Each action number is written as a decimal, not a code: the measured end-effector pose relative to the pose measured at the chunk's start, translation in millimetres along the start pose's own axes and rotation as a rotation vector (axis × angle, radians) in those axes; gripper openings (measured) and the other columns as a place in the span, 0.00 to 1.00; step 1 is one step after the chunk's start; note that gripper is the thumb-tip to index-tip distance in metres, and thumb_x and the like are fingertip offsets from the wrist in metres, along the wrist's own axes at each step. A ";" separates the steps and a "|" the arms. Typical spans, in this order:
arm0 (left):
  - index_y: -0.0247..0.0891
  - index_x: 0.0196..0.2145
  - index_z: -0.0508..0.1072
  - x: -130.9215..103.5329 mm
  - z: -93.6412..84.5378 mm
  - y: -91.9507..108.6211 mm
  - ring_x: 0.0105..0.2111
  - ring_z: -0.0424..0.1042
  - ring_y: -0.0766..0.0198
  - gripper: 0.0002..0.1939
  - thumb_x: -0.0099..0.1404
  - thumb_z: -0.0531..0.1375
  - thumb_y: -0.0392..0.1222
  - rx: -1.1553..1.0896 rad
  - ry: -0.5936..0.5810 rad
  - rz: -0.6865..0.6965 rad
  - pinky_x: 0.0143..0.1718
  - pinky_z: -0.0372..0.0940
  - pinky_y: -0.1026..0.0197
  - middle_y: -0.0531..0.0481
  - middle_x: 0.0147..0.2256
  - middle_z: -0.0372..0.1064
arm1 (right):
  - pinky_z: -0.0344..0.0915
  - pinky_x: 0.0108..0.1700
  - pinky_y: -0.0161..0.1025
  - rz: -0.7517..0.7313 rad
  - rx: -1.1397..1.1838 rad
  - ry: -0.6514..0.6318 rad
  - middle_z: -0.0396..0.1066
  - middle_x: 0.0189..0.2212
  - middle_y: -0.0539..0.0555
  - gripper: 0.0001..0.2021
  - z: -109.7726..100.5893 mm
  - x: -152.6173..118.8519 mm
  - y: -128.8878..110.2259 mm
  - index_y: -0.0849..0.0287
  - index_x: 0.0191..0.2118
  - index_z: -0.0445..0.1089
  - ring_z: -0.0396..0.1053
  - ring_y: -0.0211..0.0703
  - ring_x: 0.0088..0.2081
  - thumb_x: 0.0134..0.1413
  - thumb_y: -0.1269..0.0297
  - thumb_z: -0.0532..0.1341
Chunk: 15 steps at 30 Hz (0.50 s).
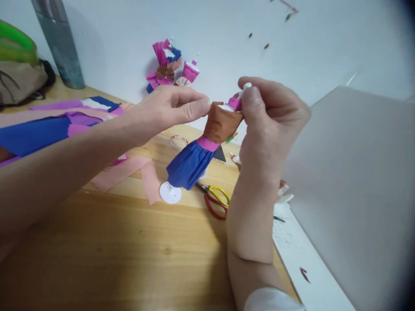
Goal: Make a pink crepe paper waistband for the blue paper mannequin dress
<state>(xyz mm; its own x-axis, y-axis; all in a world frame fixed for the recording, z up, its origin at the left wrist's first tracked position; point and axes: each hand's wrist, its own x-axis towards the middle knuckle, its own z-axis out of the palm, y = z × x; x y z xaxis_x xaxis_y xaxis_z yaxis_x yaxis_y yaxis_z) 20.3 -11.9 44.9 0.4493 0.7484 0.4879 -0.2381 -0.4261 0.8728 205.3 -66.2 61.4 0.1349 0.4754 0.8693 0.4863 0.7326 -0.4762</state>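
Observation:
A miniature dress form [212, 138] hangs tilted in the air between my hands. It wears a brown paper bodice [220, 124], a pink waistband [208, 143] and a pleated blue paper skirt [191, 165]. Its round white base [170, 192] shows below the hem, and a pink neck piece sits near its top. My right hand [269, 110] is closed near the white knob at the top, thumb and fingers pinching the form there. With thumb and fingertips together, my left hand [175, 106] pinches the upper left corner of the bodice.
Scissors [218, 202] with red and yellow handles lie behind the form. Peach paper strips [126, 172] and blue and purple paper [39, 134] spread at left. A bottle [60, 47] and bag [21, 80] stand behind. Paper fans [165, 74] are by the wall; a grey panel [353, 172] rises right.

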 end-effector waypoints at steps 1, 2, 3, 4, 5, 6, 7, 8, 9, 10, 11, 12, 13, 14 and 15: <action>0.38 0.37 0.80 -0.7 -1.5 2.4 0.52 0.77 0.47 0.13 0.61 0.70 0.49 0.032 -0.057 0.022 0.52 0.72 0.52 0.52 0.37 0.79 | 0.74 0.35 0.39 0.010 0.007 -0.007 0.76 0.29 0.47 0.04 0.6 -1.5 -2.0 0.51 0.37 0.79 0.77 0.41 0.34 0.60 0.60 0.67; 0.38 0.38 0.80 -1.8 -2.3 4.9 0.53 0.76 0.46 0.14 0.62 0.69 0.51 0.060 -0.111 0.046 0.53 0.71 0.51 0.52 0.39 0.79 | 0.75 0.36 0.40 0.021 0.007 -0.017 0.76 0.30 0.48 0.04 1.1 -3.1 -4.1 0.50 0.37 0.79 0.78 0.43 0.36 0.61 0.58 0.67; 0.38 0.38 0.80 -3.3 -2.4 7.7 0.54 0.75 0.46 0.15 0.64 0.67 0.54 0.077 -0.156 0.078 0.54 0.71 0.51 0.51 0.40 0.79 | 0.76 0.36 0.41 0.034 0.005 -0.034 0.76 0.31 0.48 0.05 1.6 -4.7 -6.6 0.48 0.38 0.79 0.78 0.45 0.38 0.61 0.57 0.66; 0.38 0.37 0.79 -5.2 -1.8 10.9 0.54 0.75 0.46 0.16 0.65 0.66 0.55 0.080 -0.185 0.109 0.54 0.71 0.51 0.51 0.39 0.79 | 0.76 0.36 0.41 0.041 0.003 -0.049 0.77 0.33 0.48 0.04 2.1 -6.5 -9.3 0.46 0.38 0.79 0.79 0.46 0.40 0.62 0.57 0.66; 0.37 0.35 0.79 -7.4 -0.4 14.3 0.53 0.76 0.47 0.17 0.66 0.64 0.56 0.075 -0.209 0.132 0.53 0.72 0.51 0.51 0.38 0.79 | 0.76 0.36 0.41 0.042 0.001 -0.060 0.77 0.33 0.47 0.04 2.6 -8.2 -12.4 0.44 0.38 0.79 0.79 0.46 0.40 0.62 0.57 0.66; 0.37 0.34 0.79 -9.8 1.5 18.0 0.52 0.76 0.47 0.17 0.67 0.64 0.55 0.064 -0.231 0.138 0.53 0.72 0.51 0.51 0.37 0.79 | 0.76 0.35 0.41 0.037 -0.002 -0.064 0.77 0.33 0.46 0.04 3.1 -9.9 -15.7 0.42 0.37 0.79 0.79 0.46 0.40 0.62 0.58 0.65; 0.37 0.33 0.79 -12.2 3.8 21.9 0.51 0.77 0.48 0.15 0.67 0.64 0.53 0.050 -0.244 0.127 0.51 0.73 0.51 0.51 0.36 0.79 | 0.76 0.35 0.40 0.024 -0.010 -0.061 0.77 0.32 0.46 0.05 3.6 -11.5 -19.3 0.41 0.37 0.79 0.79 0.46 0.40 0.62 0.60 0.65; 0.37 0.33 0.78 -14.6 6.4 25.8 0.50 0.78 0.48 0.13 0.66 0.66 0.51 0.036 -0.245 0.097 0.50 0.74 0.52 0.52 0.36 0.79 | 0.76 0.35 0.41 0.009 -0.026 -0.053 0.77 0.32 0.45 0.06 4.1 -13.0 -23.0 0.41 0.36 0.79 0.79 0.46 0.39 0.62 0.62 0.65; 0.38 0.33 0.78 -16.9 9.1 29.8 0.49 0.78 0.49 0.10 0.64 0.67 0.47 0.024 -0.232 0.053 0.48 0.75 0.53 0.53 0.36 0.79 | 0.77 0.36 0.41 -0.005 -0.050 -0.045 0.77 0.32 0.46 0.06 4.6 -14.4 -26.5 0.41 0.37 0.79 0.79 0.47 0.39 0.62 0.63 0.65; 0.38 0.32 0.78 -18.9 11.7 33.5 0.48 0.79 0.49 0.07 0.63 0.68 0.44 0.010 -0.208 0.006 0.46 0.75 0.55 0.54 0.35 0.79 | 0.77 0.37 0.42 -0.016 -0.077 -0.042 0.77 0.33 0.46 0.06 5.1 -15.5 -29.8 0.42 0.37 0.79 0.79 0.47 0.39 0.63 0.63 0.64; 0.38 0.31 0.78 -20.5 14.0 36.9 0.46 0.79 0.50 0.06 0.61 0.68 0.41 -0.004 -0.179 -0.034 0.43 0.76 0.56 0.54 0.35 0.79 | 0.77 0.38 0.43 -0.021 -0.103 -0.047 0.78 0.34 0.46 0.06 5.6 -16.5 -32.7 0.43 0.38 0.79 0.79 0.47 0.40 0.63 0.63 0.64; 0.37 0.30 0.77 -21.9 15.9 39.8 0.45 0.80 0.51 0.05 0.60 0.69 0.40 -0.018 -0.151 -0.070 0.40 0.76 0.58 0.55 0.35 0.79 | 0.77 0.39 0.43 -0.027 -0.126 -0.051 0.78 0.35 0.47 0.05 6.1 -17.3 -35.1 0.44 0.38 0.79 0.79 0.48 0.40 0.63 0.62 0.64; 0.37 0.30 0.77 -22.8 17.3 42.2 0.44 0.80 0.51 0.04 0.59 0.69 0.38 -0.032 -0.125 -0.097 0.39 0.75 0.59 0.54 0.34 0.79 | 0.77 0.40 0.44 -0.032 -0.144 -0.053 0.78 0.36 0.47 0.05 6.6 -18.0 -37.0 0.44 0.38 0.79 0.79 0.48 0.41 0.63 0.61 0.64; 0.37 0.30 0.77 -23.4 18.1 44.0 0.43 0.80 0.51 0.04 0.57 0.70 0.37 -0.042 -0.104 -0.114 0.37 0.75 0.60 0.54 0.34 0.79 | 0.77 0.40 0.44 -0.034 -0.153 -0.051 0.78 0.36 0.47 0.05 7.1 -18.6 -38.3 0.43 0.38 0.79 0.79 0.48 0.41 0.63 0.61 0.64; 0.37 0.30 0.78 -23.7 18.4 45.4 0.43 0.80 0.51 0.05 0.56 0.70 0.36 -0.048 -0.084 -0.116 0.37 0.75 0.60 0.54 0.35 0.80 | 0.77 0.40 0.44 -0.035 -0.156 -0.047 0.78 0.36 0.47 0.06 7.6 -19.2 -39.3 0.42 0.38 0.79 0.79 0.48 0.42 0.63 0.61 0.64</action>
<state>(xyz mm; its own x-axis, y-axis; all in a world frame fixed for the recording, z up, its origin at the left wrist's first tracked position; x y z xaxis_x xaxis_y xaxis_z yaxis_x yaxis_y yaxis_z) 14.7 -58.3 72.7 0.5464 0.7452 0.3822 -0.2199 -0.3127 0.9240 177.1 -100.5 62.4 0.0767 0.4763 0.8760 0.6184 0.6664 -0.4165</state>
